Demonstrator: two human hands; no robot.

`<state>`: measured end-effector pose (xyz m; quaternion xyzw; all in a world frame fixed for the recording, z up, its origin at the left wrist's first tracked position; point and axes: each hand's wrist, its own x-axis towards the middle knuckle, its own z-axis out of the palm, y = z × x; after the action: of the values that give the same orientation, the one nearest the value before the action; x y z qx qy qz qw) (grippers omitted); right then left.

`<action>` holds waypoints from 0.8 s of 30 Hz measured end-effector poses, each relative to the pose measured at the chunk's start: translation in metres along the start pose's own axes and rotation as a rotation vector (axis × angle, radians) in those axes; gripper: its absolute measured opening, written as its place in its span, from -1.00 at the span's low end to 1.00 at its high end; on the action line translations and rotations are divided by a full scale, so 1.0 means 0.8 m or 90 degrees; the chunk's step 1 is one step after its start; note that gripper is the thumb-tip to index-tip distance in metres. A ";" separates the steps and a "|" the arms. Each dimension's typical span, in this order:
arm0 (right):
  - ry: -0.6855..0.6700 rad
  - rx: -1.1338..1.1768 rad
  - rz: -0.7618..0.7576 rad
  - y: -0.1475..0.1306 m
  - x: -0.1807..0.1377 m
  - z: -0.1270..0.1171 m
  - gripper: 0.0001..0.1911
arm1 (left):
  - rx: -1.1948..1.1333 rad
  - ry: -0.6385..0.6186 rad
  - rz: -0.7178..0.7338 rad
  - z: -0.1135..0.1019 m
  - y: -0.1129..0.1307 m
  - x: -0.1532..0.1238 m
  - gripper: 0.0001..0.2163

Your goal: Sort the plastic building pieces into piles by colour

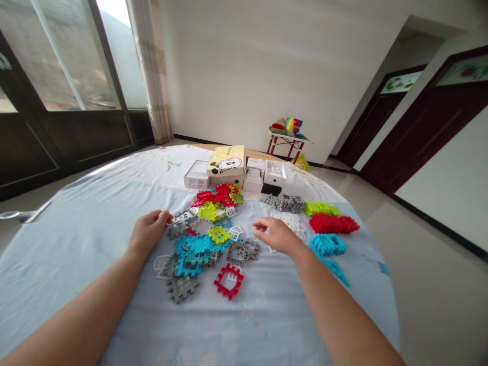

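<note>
A loose heap of flat interlocking plastic tiles (pixel 208 239) in grey, blue, red, lime and white lies on a round table covered with a pale blue cloth (pixel 76 244). My left hand (pixel 149 230) rests at the heap's left edge, fingers curled beside a grey tile (pixel 177 227). My right hand (pixel 275 235) hovers at the heap's right side, fingers bent and slightly apart, next to white tiles (pixel 292 222). A red square tile (pixel 229 281) lies nearest me. Whether either hand grips a tile is hidden.
Sorted stacks sit to the right: grey (pixel 290 203), lime (pixel 321 208), red (pixel 333 223) and blue (pixel 328 244). A yellow box (pixel 226 159) and white boxes (pixel 265 175) stand at the table's far side. A small red-legged table (pixel 286 142) stands by the wall.
</note>
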<state>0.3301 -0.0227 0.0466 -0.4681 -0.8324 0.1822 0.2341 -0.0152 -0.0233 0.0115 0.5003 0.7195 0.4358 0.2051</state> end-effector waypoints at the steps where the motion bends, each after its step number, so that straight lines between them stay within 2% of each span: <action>1: -0.029 -0.005 -0.021 -0.008 -0.001 0.007 -0.77 | -0.001 0.003 -0.002 0.000 0.000 0.000 -0.69; 5: -0.069 -0.034 -0.063 -0.022 -0.003 0.027 -0.80 | 0.005 0.003 -0.005 0.000 0.003 -0.002 -0.70; 10: -0.074 -0.048 -0.049 -0.020 -0.001 0.039 -0.88 | 0.018 -0.013 -0.002 -0.003 0.004 -0.002 -0.67; 15: -0.094 -0.001 -0.043 -0.019 0.002 0.039 -0.94 | 0.060 -0.009 -0.017 -0.001 -0.004 0.006 -0.65; 19: -0.111 0.102 0.013 -0.017 0.002 0.029 -0.88 | 0.065 -0.006 -0.024 0.000 -0.011 0.012 -0.64; 21: -0.094 0.156 0.039 -0.014 0.003 0.021 -0.85 | 0.074 -0.006 -0.026 -0.001 -0.015 0.015 -0.64; 24: -0.012 0.209 0.058 -0.006 0.006 0.009 -0.79 | 0.085 -0.006 -0.023 -0.002 -0.018 0.017 -0.63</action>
<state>0.3208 -0.0217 0.0443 -0.4589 -0.7717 0.3305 0.2910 -0.0297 -0.0138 0.0019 0.5018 0.7552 0.3803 0.1824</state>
